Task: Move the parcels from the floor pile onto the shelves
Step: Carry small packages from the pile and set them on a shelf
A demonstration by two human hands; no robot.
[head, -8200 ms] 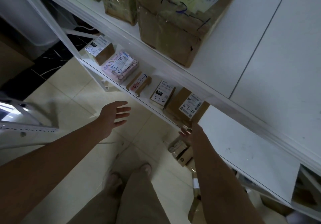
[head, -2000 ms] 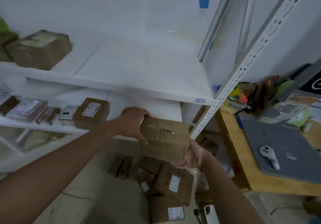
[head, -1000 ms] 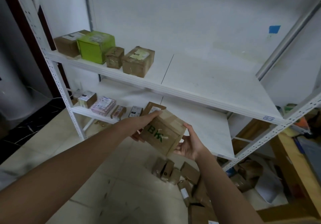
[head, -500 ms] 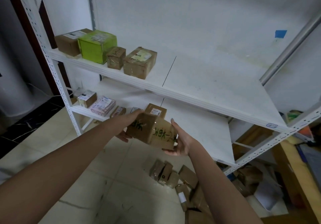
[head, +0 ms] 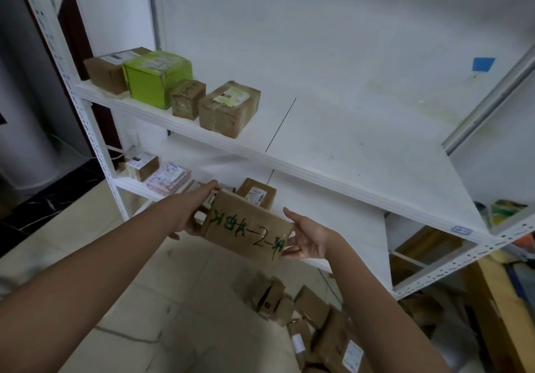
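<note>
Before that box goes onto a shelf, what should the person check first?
1. Parcel held at both ends: ok; left hand grips, right hand supports.
2. Bare room on the upper shelf: ok.
3. Bare room on the lower shelf: ok.
4. Written marking faces up: ok.
5. Which shelf the marking means: cannot tell.
6. Feet clear of the floor pile: cannot tell.

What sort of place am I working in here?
Likely a small parcel stockroom or sorting room: white slotted-steel shelving holds labelled cartons, the carried parcel bears a handwritten green code, and a pile of more parcels lies on the tiled floor.
</note>
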